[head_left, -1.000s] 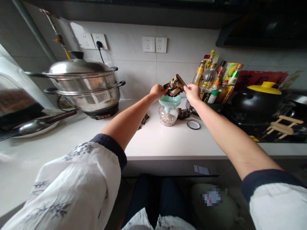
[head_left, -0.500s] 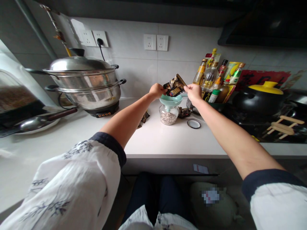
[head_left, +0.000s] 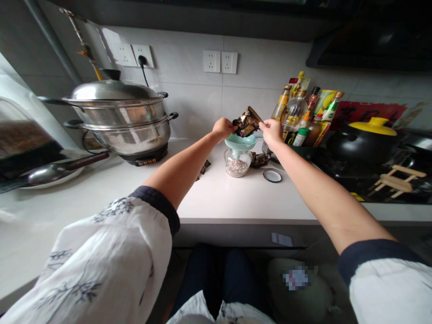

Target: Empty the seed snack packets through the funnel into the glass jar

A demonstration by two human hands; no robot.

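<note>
Both hands grip a dark, shiny packet with gold print [head_left: 248, 122]. My left hand [head_left: 223, 128] is closed on its left end, and my right hand [head_left: 272, 131] pinches its right edge. The packet hangs tilted just over a pale green funnel [head_left: 240, 143]. The funnel sits in the mouth of a clear glass jar [head_left: 237, 165], partly filled with greyish-brown bits. Right of the jar a round, dark-rimmed lid [head_left: 272, 175] lies on the counter. Behind the lid is another dark packet [head_left: 260, 159]; a further dark wrapper [head_left: 204, 167] lies left of the jar, partly behind my left forearm.
A two-tier steel steamer [head_left: 118, 119] stands at the left, beside a ladle [head_left: 50, 173] on a white plate. Sauce bottles [head_left: 300, 112] crowd the back right. A black pot with a yellow lid [head_left: 364, 135] and a small wooden stand [head_left: 396, 181] are on the stove.
The packet has crumpled slightly and turned a little between my hands. Both hands stay nearly in place above the funnel; the view has shifted slightly.
</note>
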